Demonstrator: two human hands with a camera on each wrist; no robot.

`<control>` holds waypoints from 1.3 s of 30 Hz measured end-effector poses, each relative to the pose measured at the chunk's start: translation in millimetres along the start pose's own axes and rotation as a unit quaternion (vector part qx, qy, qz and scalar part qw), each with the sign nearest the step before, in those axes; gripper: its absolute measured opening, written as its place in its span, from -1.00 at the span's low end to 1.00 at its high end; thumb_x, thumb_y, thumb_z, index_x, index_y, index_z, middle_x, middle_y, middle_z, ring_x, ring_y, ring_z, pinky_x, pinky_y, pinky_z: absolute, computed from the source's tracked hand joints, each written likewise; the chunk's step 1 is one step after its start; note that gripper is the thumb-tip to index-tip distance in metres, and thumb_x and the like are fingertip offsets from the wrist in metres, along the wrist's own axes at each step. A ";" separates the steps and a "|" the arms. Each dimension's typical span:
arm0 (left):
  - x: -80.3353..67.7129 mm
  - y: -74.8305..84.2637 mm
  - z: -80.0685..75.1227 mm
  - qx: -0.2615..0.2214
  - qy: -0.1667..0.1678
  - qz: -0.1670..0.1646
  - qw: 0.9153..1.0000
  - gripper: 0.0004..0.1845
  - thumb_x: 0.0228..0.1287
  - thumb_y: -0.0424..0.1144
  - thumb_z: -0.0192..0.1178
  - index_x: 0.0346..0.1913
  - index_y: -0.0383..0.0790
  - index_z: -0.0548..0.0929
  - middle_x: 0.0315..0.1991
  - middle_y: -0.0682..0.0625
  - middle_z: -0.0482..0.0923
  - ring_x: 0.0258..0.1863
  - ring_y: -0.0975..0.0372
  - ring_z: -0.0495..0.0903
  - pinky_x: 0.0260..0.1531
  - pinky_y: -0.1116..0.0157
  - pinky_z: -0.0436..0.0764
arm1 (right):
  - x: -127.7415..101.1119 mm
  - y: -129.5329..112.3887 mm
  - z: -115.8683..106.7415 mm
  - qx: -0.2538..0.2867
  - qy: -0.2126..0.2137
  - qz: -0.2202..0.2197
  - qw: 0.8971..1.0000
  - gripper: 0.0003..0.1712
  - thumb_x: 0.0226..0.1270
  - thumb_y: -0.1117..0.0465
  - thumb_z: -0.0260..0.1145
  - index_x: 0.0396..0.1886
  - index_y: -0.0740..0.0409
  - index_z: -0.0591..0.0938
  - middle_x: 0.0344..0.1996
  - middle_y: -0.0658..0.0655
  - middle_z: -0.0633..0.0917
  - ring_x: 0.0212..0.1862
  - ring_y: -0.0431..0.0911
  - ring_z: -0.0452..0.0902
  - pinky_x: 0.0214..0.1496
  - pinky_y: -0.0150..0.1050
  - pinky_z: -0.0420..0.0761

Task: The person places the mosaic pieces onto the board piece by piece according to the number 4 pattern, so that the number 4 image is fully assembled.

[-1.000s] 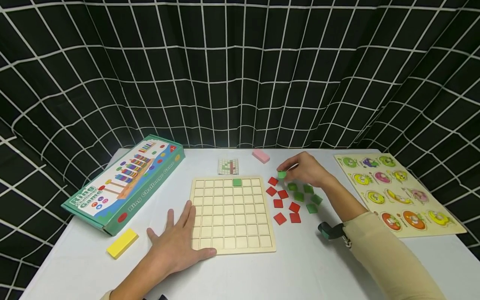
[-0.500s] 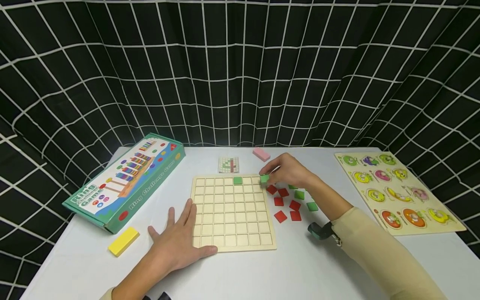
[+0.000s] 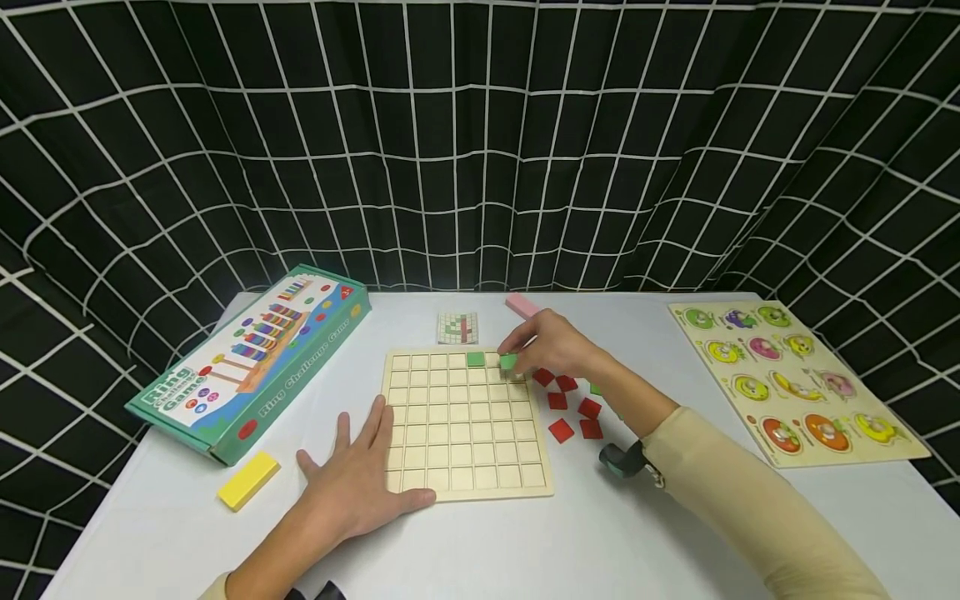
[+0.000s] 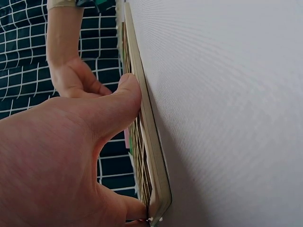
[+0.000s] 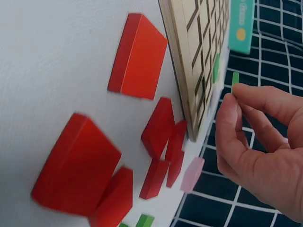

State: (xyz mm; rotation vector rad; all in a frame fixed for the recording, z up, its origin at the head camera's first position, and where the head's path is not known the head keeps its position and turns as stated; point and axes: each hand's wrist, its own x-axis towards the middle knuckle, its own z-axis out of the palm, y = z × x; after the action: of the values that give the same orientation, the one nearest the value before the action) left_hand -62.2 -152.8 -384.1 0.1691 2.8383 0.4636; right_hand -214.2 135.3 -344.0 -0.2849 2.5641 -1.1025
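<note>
A wooden grid board (image 3: 450, 433) lies flat in the middle of the table, with one green tile (image 3: 476, 359) set in its far row. My left hand (image 3: 352, 483) rests spread on the board's near left corner, thumb along the near edge. In the left wrist view that thumb (image 4: 125, 94) presses the board's rim. My right hand (image 3: 558, 343) pinches a second green tile (image 5: 235, 79) between thumb and finger, just over the far row at the right. Several red tiles (image 3: 561, 430) lie right of the board; my right arm partly hides the loose green tiles (image 3: 595, 389).
Behind the board lies a small pattern card (image 3: 457, 328), with a pink block (image 3: 521, 305) to its right. A ring game box (image 3: 251, 358) and a yellow block (image 3: 248, 482) are at the left. A fruit puzzle board (image 3: 795, 383) lies at the right.
My right hand has carried the green tile leftward from the loose tiles to over the board's far row. My left hand has stayed on the board's corner.
</note>
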 end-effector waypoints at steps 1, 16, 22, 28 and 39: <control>-0.1 0.0 0.1 0.001 0.000 -0.001 1.000 0.43 -0.06 0.56 0.37 0.68 -0.27 0.02 0.72 -0.16 -0.15 0.59 -0.46 -0.10 0.04 -0.78 -0.13 | 0.9 -1.0 1.7 0.002 -0.001 0.000 1.000 -0.70 0.11 0.44 0.52 -0.13 0.16 0.85 -0.13 0.13 0.81 -0.06 0.01 0.60 -0.07 -0.17 0.72; 0.3 0.4 -1.3 0.001 -0.003 0.000 1.000 0.43 -0.06 0.56 0.37 0.68 -0.28 0.02 0.72 -0.19 -0.13 0.58 -0.47 -0.10 0.04 -0.78 -0.13 | 13.4 -18.5 20.1 -0.002 -0.010 0.006 1.000 -0.68 0.04 0.49 0.51 -0.18 0.16 0.86 -0.24 0.10 0.77 -0.07 -0.04 0.54 -0.16 -0.31 0.59; 0.0 0.4 -1.6 -0.002 -0.005 0.000 1.000 0.43 -0.05 0.56 0.36 0.68 -0.28 0.01 0.72 -0.19 -0.14 0.59 -0.47 -0.12 0.04 -0.78 -0.14 | 16.8 -22.9 26.6 0.012 -0.021 -0.010 1.000 -0.65 -0.03 0.55 0.47 -0.19 0.23 0.84 -0.25 0.10 0.77 -0.10 -0.08 0.55 -0.19 -0.34 0.58; 0.4 0.7 -1.4 0.001 -0.005 -0.001 1.000 0.43 -0.05 0.58 0.35 0.68 -0.26 -0.01 0.72 -0.17 -0.15 0.59 -0.46 -0.11 0.05 -0.78 -0.13 | 18.6 -27.9 31.9 0.014 -0.026 -0.010 1.000 -0.65 -0.07 0.54 0.50 -0.22 0.22 0.84 -0.34 0.08 0.76 -0.17 -0.13 0.54 -0.23 -0.38 0.58; -0.4 1.1 -1.0 -0.001 -0.006 -0.003 1.000 0.44 -0.05 0.58 0.36 0.68 -0.27 -0.01 0.72 -0.18 -0.15 0.59 -0.46 -0.11 0.04 -0.78 -0.14 | 23.7 -36.8 39.8 0.000 -0.033 -0.008 0.999 -0.67 -0.04 0.55 0.50 -0.24 0.21 0.84 -0.24 0.09 0.80 -0.17 -0.13 0.59 -0.16 -0.36 0.62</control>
State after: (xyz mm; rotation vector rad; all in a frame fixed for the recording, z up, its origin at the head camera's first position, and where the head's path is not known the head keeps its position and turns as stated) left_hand -62.0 -152.2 -382.8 0.1624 2.8249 0.4618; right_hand -219.1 76.5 -348.0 -0.3358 2.5070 -1.0805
